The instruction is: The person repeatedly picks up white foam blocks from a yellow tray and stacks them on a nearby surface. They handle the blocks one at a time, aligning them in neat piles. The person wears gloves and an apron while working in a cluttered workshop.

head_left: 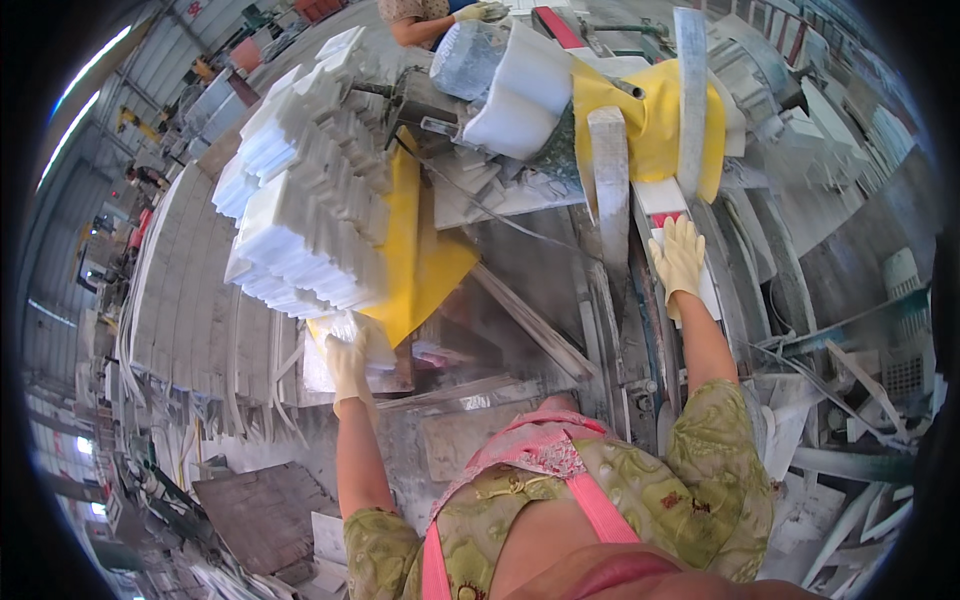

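Note:
Both my hands wear pale cream gloves. My left hand [347, 368] is closed on the near edge of a white stone tile [366, 332], low at the front of a tall stack; part of its fingers is hidden. Above it, the stack of white tiles [300, 215] rises in uneven layers beside a yellow sheet [405, 270]. Out to the right, my right hand [679, 258] lies flat, fingers stretched forward, on a long white strip [711, 295] along a machine rail. A small red patch [665, 217] shows just ahead of its fingertips.
Ahead of my right hand, a yellow cover [650, 120] drapes over the machine between upright bars [608, 160]. A large white rounded guard [518, 92] stands left of it. Wooden strips [530, 320] lie between my arms. Another person's gloved hand [482, 12] is at the far end.

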`<state>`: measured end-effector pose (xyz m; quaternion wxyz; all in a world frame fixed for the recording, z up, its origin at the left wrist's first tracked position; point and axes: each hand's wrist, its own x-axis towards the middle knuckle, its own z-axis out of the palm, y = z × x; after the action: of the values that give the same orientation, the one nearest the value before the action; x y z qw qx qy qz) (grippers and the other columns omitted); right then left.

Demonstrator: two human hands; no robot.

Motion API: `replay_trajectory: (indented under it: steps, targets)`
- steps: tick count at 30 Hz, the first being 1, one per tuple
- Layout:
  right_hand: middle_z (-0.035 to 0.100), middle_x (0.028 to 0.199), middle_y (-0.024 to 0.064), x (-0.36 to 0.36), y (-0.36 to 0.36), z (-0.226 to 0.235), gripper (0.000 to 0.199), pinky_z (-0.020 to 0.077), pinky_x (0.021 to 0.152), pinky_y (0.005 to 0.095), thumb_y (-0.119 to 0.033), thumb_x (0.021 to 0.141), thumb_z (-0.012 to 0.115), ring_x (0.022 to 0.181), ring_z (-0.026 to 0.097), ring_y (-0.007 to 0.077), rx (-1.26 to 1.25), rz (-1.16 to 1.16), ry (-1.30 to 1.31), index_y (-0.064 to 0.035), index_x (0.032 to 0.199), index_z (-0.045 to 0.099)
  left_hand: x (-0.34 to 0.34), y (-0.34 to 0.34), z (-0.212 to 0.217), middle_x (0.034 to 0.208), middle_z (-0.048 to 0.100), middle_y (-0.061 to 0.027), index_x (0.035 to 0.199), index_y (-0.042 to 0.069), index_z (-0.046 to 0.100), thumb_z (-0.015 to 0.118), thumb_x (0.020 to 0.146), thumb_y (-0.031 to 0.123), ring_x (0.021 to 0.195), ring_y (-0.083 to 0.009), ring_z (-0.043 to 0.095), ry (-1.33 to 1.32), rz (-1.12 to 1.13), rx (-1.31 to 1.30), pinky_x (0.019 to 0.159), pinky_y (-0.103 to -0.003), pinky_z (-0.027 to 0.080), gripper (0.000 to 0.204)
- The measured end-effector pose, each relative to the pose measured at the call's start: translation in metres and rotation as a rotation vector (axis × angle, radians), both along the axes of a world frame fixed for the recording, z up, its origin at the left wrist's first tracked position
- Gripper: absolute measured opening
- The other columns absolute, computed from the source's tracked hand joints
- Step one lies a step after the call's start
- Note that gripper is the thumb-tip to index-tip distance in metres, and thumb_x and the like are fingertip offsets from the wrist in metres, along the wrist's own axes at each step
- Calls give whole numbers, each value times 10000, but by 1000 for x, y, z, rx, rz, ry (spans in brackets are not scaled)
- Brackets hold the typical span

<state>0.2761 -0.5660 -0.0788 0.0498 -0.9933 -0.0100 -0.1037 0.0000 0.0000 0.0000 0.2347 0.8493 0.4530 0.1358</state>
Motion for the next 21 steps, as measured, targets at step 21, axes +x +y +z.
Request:
replay_trajectory:
  steps: [21]
  targets:
    - [412, 1586, 184, -106, -78, 1, 647, 221, 1234, 495, -367, 945, 598, 1520, 279, 369, 315, 253, 95, -88, 1514, 466, -15, -89, 80, 1331, 597, -198, 1397, -16, 494, 773, 851, 250, 1161, -312, 612, -422, -38, -338, 976, -418, 497, 668]
